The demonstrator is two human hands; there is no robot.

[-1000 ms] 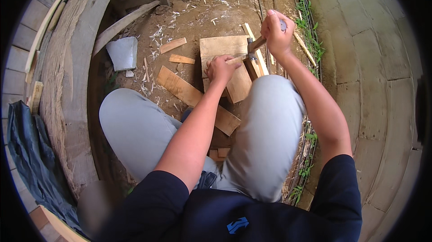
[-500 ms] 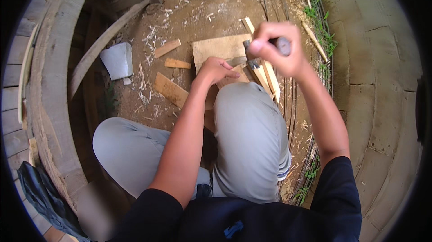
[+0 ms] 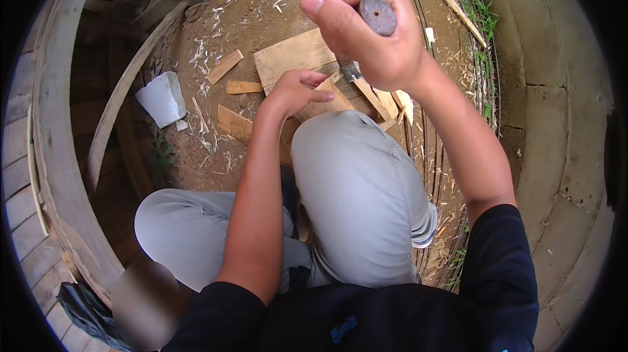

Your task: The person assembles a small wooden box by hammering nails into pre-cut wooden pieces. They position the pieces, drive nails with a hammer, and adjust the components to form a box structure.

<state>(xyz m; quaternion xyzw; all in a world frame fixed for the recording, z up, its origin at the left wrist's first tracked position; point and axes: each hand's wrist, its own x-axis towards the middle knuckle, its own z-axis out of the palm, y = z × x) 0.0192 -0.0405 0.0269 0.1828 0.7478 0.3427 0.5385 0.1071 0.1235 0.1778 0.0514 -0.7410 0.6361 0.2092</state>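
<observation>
My right hand (image 3: 386, 38) is raised, its fingers wrapped round a tool with a thick round handle (image 3: 378, 15). The handle's butt faces up, with a small hole in its middle. Below the fist, a dark metal part (image 3: 351, 72) shows next to the wood; whether it belongs to the tool I cannot tell, as the hand hides most of it. My left hand (image 3: 296, 92) grips a flat wooden piece (image 3: 335, 95) between thumb and fingers, just beyond my knee. Under it lies a wide wooden board (image 3: 281, 57). Narrow light wood strips (image 3: 386, 100) lie to its right.
Loose wood offcuts (image 3: 226, 66) and shavings lie on the dirt ground at left, near a pale stone block (image 3: 162, 99). A big timber beam (image 3: 52, 142) runs along the left. Thin rods and a block wall (image 3: 549, 136) are on the right.
My right hand has risen toward me with the tool, its handle end now showing larger. My left hand stays on the wooden piece. The whole view has shifted slightly.
</observation>
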